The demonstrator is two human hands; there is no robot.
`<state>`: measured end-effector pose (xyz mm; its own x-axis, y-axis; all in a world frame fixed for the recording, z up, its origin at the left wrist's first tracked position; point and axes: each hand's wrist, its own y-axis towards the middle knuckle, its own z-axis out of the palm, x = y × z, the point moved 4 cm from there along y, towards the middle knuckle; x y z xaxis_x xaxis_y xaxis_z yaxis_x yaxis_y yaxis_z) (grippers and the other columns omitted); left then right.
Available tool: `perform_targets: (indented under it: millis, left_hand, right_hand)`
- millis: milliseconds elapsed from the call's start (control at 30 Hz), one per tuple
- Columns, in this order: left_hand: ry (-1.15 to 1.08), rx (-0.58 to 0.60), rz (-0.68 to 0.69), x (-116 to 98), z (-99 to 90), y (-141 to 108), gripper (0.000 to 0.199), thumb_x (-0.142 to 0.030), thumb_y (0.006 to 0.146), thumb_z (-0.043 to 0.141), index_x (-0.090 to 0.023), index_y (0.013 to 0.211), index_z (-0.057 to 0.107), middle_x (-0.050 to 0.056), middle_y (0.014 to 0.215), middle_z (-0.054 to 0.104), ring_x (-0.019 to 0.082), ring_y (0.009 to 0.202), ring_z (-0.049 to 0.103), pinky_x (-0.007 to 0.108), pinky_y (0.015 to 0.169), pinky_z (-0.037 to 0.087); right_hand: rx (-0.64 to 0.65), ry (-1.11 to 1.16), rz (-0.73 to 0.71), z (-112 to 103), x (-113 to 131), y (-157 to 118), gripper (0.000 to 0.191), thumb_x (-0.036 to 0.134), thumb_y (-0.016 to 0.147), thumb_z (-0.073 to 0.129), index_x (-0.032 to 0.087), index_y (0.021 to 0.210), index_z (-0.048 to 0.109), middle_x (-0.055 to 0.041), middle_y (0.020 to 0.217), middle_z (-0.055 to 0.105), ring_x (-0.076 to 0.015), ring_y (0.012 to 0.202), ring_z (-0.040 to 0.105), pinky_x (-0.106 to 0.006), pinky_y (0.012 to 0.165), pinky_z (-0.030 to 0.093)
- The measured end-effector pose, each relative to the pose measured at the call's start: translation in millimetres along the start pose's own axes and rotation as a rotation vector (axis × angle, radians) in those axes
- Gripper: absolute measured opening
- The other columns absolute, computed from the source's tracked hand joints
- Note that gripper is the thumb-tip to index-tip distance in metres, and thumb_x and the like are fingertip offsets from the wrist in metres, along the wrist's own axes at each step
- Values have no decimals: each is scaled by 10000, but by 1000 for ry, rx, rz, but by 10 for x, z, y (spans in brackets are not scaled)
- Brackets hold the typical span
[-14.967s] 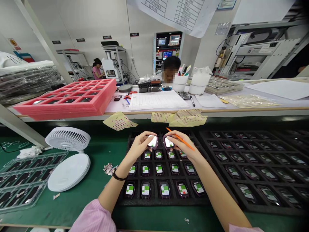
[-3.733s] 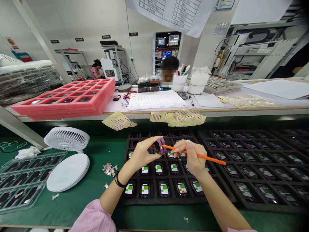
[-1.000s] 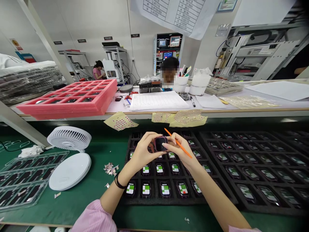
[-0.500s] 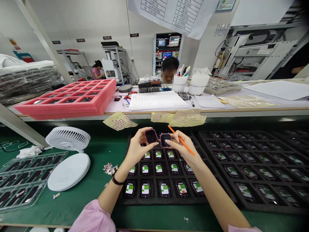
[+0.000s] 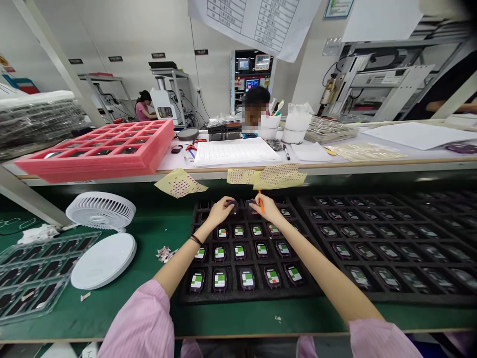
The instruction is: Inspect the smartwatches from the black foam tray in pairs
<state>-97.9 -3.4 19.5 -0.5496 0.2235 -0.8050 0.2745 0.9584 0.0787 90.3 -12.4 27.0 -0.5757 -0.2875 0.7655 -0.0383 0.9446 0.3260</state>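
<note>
Across a green worktop (image 5: 219, 320), space is being taken up by a black foam tray (image 5: 234, 297), the landmark for all places given. Rows of watches (image 5: 247, 278) are being held in its compartments, and green-and-white screens are being displayed on them, some with a red patch. Over the rear rows of the tray, two further watches are being held side by side, just apart. The left watch (image 5: 233, 205) is being gripped between thumb and fingers by the left hand (image 5: 220, 212). The right watch (image 5: 250, 204) is being pinched likewise by the right hand (image 5: 266, 210), in which an orange stick (image 5: 261, 203) is also being held, nearly upright. Both are being partly covered by fingers; whether the tray is being touched cannot be told. Left of the tray, paper scraps (image 5: 165, 254) and a white fan (image 5: 100, 211) are being supported by the worktop. Right of the tray, more watches are being held in a second foam tray (image 5: 395, 298). Beyond the tray, a pink foam block (image 5: 93, 172) and papers (image 5: 236, 151) are being carried by a shelf (image 5: 212, 168).
</note>
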Motion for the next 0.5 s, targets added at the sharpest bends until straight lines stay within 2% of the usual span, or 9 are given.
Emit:
perform_targets:
  millis: [100,200,267,333,433,500]
  left_hand:
    - [141,32,8,56,170,109,176,-178,854,548,-179,1009,630,16,769,674,168,769,651,272,726,505]
    - [300,34,17,79,243,114,167,-156,842,550,-167,980,643,63,893,674,215,927,626,340,843,485]
    - [399,14,34,39,252,101,199,-163,852,531,-158,1024,633,115,1073,632,265,1100,551,406,932,440]
    - [473,24,66,-60,302,107,228,-183,868,512,-165,1068,620,132,1175,579,290,1191,477,445,982,399]
    - [530,132,140,-289,543,167,221,-241,869,533,-195,1063,629,106,1180,575,272,1194,471,414,1005,387]
    - [556,212,170,-443,764,225,251,-277,842,582,-192,1073,628,107,1186,573,271,1191,478,398,1008,389]
  right_hand:
    - [31,-105,44,177,-101,62,318,214,655,633,238,553,333,59,524,437,-126,516,450,-245,569,373]
    - [53,-203,78,208,-175,14,297,190,662,646,231,550,374,43,534,494,-138,536,511,-238,575,390]
    - [40,-273,106,64,-249,-43,230,226,726,631,223,600,439,16,573,555,-154,565,552,-243,587,401]
    - [-4,-356,153,-184,-350,-96,151,269,830,558,206,700,512,-43,672,628,-187,645,606,-265,625,416]
    - [-61,-490,263,-534,-519,-150,132,235,907,479,143,883,570,-167,889,672,-256,823,655,-316,703,439]
    - [-63,-561,341,-633,-620,-171,147,187,907,494,83,973,575,-233,972,656,-289,898,654,-350,748,454]
